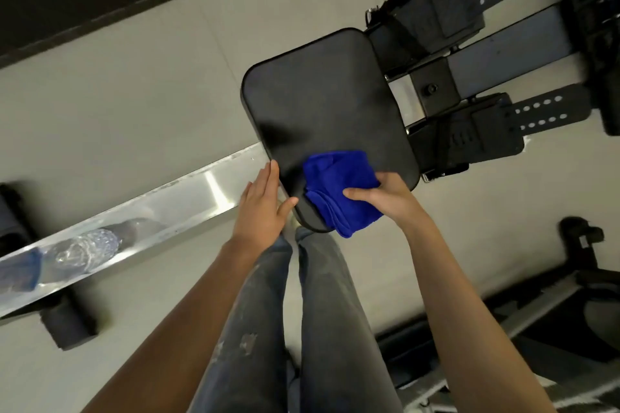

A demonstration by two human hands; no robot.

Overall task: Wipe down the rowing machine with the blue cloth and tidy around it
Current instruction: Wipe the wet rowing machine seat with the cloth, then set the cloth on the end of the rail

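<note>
Two hands at the rowing-machine seat [318, 104], blue cloth [339, 191] on its near corner.
The right hand [389, 198] grips the folded, plush cloth, thumb across it, on the smooth black rounded pad; the left hand [260, 211] lies flat against the seat's edge, fingers [268, 178] straight and together. A crinkled clear bottle [84, 248] lies on the brushed-metal rail [188, 198].

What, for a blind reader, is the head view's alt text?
The right hand holds a blue cloth on the black seat of the rowing machine, while the left hand rests against the seat's edge. A bottle lies on the metal rail.
</note>
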